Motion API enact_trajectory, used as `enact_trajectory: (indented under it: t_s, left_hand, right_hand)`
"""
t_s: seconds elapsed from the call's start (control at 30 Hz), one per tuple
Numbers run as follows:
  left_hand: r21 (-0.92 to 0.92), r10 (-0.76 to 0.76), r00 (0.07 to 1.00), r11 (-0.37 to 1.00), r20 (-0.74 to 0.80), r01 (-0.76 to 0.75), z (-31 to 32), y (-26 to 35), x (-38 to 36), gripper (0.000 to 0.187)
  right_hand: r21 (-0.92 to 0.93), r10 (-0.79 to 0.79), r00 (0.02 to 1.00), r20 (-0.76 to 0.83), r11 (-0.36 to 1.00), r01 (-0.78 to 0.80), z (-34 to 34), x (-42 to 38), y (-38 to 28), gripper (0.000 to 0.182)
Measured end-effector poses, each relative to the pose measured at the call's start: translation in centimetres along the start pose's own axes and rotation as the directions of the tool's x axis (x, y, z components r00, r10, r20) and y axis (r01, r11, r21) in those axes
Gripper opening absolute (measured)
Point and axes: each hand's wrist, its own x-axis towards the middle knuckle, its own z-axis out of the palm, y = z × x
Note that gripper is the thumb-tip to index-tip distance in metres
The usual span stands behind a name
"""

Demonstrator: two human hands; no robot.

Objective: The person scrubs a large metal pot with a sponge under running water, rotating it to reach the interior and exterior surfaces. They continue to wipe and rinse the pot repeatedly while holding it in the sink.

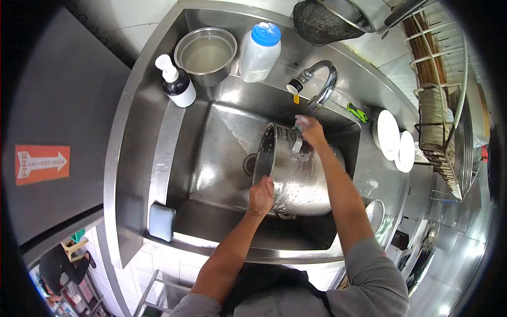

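A large metal pot (301,174) lies on its side in the steel sink (227,142), its mouth facing left and soap suds on its wall. My left hand (262,195) grips the pot's rim at the lower left. At the pot's upper side, near its handle, my right hand (310,131) is closed around something pale, perhaps a sponge, mostly hidden by the fingers. The faucet (327,87) stands just above my right hand.
A bowl of cloudy liquid (206,53), a pump bottle (179,87) and a blue-lidded jar (260,53) stand along the sink's back left. A blue sponge (161,222) rests at the front left. White bowls (388,134) and a green-handled tool (357,112) are at right. A person (58,269) is at lower left.
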Motion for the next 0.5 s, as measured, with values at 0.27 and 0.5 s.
enact_trajectory:
  t_s: [0.27,0.5]
  left_hand:
    - [0.039,-0.013,0.999,0.999,0.044,0.012,0.3,-0.5,-0.5,0.028]
    - [0.21,-0.226,0.951,0.961,0.213,0.182,1.1,3.0,7.3,0.038]
  right_hand:
    - [-0.127,-0.17,0.985,0.038,0.977,0.174,-1.4,-2.0,-2.7,0.027]
    - [-0.042,0.226,0.966,0.127,0.974,-0.223,0.0,2.3,-2.4,0.038]
